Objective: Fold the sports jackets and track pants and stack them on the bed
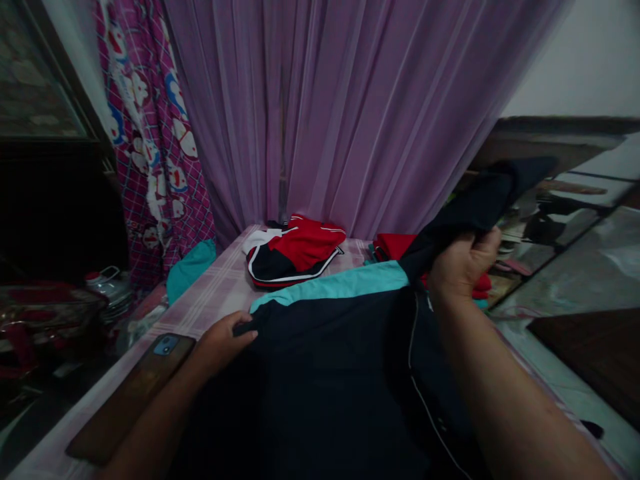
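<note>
A dark navy garment (330,360) with a turquoise band and thin white piping lies spread on the pink checked table (220,287) in front of me. My left hand (223,340) pinches its left edge near the turquoise band, fingers closed on the cloth. My right hand (463,263) is closed in a fist around a dark sleeve or end of the same garment, lifted above the table and trailing off to the upper right.
A red, black and white folded garment (295,257) lies at the table's far end, another red piece (395,245) to its right. A phone (135,393) lies at the table's left edge. Purple curtain (350,113) hangs behind; cluttered shelves stand left and right.
</note>
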Demonstrator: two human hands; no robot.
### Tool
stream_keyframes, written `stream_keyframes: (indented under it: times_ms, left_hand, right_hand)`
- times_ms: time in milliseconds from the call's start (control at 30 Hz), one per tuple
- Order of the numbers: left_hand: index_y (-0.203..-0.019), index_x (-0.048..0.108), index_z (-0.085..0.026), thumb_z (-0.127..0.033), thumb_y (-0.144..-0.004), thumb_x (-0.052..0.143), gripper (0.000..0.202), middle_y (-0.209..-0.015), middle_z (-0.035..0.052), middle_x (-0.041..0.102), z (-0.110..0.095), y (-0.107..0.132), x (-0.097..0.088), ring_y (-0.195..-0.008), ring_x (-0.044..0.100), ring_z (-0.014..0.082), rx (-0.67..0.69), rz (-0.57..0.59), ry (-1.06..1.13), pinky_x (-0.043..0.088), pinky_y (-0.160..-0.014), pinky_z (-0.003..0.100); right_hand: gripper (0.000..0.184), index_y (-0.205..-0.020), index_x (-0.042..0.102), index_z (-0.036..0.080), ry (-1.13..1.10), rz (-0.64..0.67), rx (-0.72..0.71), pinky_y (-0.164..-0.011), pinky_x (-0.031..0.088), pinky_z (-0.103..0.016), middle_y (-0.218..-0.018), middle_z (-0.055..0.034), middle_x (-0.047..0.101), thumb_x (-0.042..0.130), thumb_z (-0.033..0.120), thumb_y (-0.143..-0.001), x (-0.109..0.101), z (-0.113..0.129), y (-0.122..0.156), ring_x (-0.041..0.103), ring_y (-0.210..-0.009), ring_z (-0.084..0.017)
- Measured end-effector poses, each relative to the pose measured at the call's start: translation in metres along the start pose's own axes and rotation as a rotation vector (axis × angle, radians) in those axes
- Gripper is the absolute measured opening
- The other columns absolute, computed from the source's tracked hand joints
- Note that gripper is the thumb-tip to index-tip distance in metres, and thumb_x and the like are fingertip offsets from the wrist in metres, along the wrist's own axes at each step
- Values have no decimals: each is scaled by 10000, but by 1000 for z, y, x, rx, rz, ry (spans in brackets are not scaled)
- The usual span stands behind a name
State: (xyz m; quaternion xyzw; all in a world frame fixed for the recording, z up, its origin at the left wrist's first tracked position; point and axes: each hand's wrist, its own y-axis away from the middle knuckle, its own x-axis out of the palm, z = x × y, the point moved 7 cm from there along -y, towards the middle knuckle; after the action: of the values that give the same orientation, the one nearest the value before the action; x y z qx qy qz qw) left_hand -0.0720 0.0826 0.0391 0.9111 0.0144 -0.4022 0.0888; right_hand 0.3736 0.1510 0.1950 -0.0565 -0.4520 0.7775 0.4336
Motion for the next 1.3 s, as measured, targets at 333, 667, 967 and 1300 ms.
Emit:
stream_keyframes:
  times_ms: [333, 667, 967, 1300]
  left_hand:
    - [-1210, 572, -256, -449, -814, 561, 440, -1167, 64, 667, -46, -28, -104, -1081, 631, 308, 85, -708, -221, 504, -927, 430]
    - [-1348, 573, -189, -383, -910, 444, 495, -1522, 140, 434, 20, -31, 25, -1424, 343, 357, 202, -326, -575, 279, -1134, 581]
    - [-1388, 542, -184, -390, -927, 362, 536, -1497, 113, 474, 28, 12, 53, -1397, 407, 307, 249, -194, -652, 319, -1130, 529]
    - [-1429, 495, -218, -444, -939, 355, 557, -1523, 77, 443, -3, 79, 90, -1427, 359, 290, 298, -146, -625, 266, -1160, 527]
  right_hand:
    - [579, -1441, 277, 122, 148, 550, 121, -1124, 310, -443, -1405, -164, 456, 482, 232, -910, 140, -74, -19, 447, -1308, -217]
    - [332, -1088, 740, 245, 588, 1715, 161, -920, 506, -336, -1040, -38, 749, 662, 392, -801, 46, -81, 66, 680, -966, -236]
    - [333, -993, 768, 164, 996, 1655, 484, -758, 538, -309, -916, -109, 759, 565, 384, -849, -175, -86, 79, 703, -811, -238]
    - [471, -1053, 754, 148, 826, 1551, 694, -784, 532, -321, -1031, -102, 747, 582, 519, -818, -243, -73, 96, 668, -907, -253]
